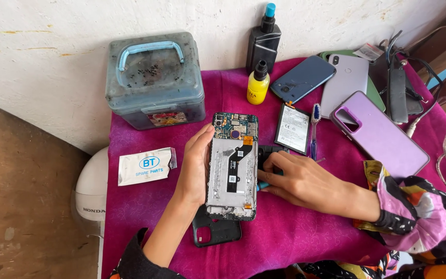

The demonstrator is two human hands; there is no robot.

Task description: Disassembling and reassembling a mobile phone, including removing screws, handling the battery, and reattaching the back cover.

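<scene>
An opened phone [232,166] lies back-up on the magenta cloth [295,232], its circuit board and silver frame exposed. My left hand [194,168] grips its left edge, thumb near the top. My right hand [298,178] rests against the phone's right edge, fingers curled over a small black part [269,152] and a thin teal-tipped tool [262,185]. The black back cover [215,232] lies partly under the phone's lower end.
A flat battery [292,128] and a blue toothbrush [315,129] lie right of the phone. Behind stand a yellow bottle [257,85], a black spray bottle [264,44], a grey lidded box [153,77], several phones [378,132] and cables. A white packet [145,165] sits left.
</scene>
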